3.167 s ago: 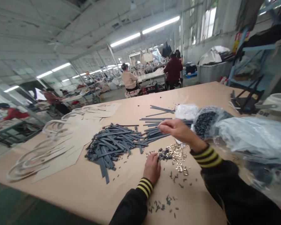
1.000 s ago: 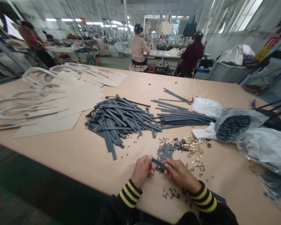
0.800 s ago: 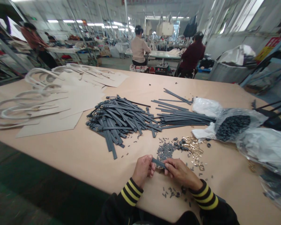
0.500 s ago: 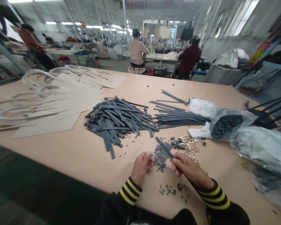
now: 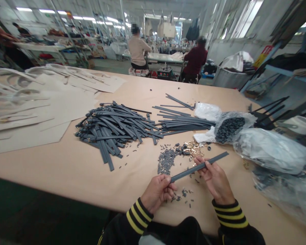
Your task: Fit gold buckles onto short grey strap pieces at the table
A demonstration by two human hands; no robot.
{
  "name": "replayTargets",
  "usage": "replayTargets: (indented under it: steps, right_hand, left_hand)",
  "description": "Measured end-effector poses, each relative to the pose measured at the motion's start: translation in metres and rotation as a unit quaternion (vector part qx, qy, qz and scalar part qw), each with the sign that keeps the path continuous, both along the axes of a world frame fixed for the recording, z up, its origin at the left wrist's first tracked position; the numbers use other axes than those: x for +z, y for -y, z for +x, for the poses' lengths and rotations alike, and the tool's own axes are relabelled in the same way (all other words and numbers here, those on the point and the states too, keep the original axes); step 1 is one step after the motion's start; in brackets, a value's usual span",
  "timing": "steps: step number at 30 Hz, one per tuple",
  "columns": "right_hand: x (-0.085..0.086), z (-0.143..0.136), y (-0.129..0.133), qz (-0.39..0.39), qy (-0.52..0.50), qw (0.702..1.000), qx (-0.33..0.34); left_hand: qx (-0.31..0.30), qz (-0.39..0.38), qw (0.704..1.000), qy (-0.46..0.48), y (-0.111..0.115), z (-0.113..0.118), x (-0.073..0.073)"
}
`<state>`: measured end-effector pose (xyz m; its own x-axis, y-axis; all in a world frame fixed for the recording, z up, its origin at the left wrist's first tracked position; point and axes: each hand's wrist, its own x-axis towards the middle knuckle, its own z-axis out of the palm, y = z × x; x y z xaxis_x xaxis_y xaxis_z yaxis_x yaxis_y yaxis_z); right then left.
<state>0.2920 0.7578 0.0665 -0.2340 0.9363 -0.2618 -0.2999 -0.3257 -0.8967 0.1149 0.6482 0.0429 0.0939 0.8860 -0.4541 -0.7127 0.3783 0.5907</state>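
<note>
Tan tabletop (image 5: 91, 177) spread wide under the hands, and a worker (image 5: 5, 41) at the far left was cut off by the frame! The dark strap (image 5: 187, 172) ran slanting between both hands above the table, its near end hidden in the left hand (image 5: 158, 191), thumb and curled fingers closed on it. The right hand (image 5: 216, 178) pinched it farther along, other fingers loosely spread. Half a second earlier, only the right held it, the left apart!

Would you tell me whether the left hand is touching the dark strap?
Touching: the head view shows the left hand gripping the strap's near end between its fingers.
</note>
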Motion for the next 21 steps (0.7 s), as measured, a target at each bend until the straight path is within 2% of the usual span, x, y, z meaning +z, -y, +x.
replayTargets:
  steps: [2, 4, 6, 8, 9, 11, 13, 14, 16, 21]
  right_hand:
    - [-0.004, 0.019, 0.005, -0.021, 0.091, 0.994, 0.058]
    - [-0.004, 0.036, 0.01, -0.008, 0.235, 0.965, 0.116]
    - [0.0, 0.044, 0.016, 0.073, 0.391, 0.909, 0.124]
    - [0.008, 0.038, 0.023, 0.22, 0.488, 0.839, 0.103]
    - [0.013, 0.03, 0.026, 0.299, 0.501, 0.805, 0.104]
    - [0.02, 0.01, 0.032, 0.429, 0.484, 0.743, 0.172]
    - [0.024, -0.009, 0.036, 0.447, 0.477, 0.708, 0.268]
    - [0.025, -0.016, 0.037, 0.43, 0.475, 0.703, 0.308]
    - [0.026, -0.025, 0.037, 0.386, 0.467, 0.711, 0.358]
    - [0.026, -0.03, 0.035, 0.31, 0.383, 0.767, 0.411]
  left_hand:
    - [0.026, -0.011, 1.0, -0.012, -0.002, 0.0, -0.001]
    - [0.047, -0.017, 0.998, -0.031, -0.004, 0.0, -0.004]
    - [0.042, -0.012, 0.997, -0.06, -0.005, 0.0, -0.008]
    - [0.01, 0.001, 0.995, -0.098, -0.005, 0.002, -0.011]
    - [-0.009, 0.011, 0.993, -0.117, -0.006, 0.003, -0.011]
    - [-0.04, 0.037, 0.988, -0.144, -0.006, 0.005, -0.01]
    - [-0.052, 0.059, 0.985, -0.154, -0.006, 0.005, -0.007]
    - [-0.052, 0.063, 0.985, -0.15, -0.005, 0.005, -0.004]
    - [-0.036, 0.06, 0.989, -0.127, -0.003, 0.004, 0.0]
    - [0.002, 0.062, 0.996, -0.061, 0.004, 0.007, 0.004]
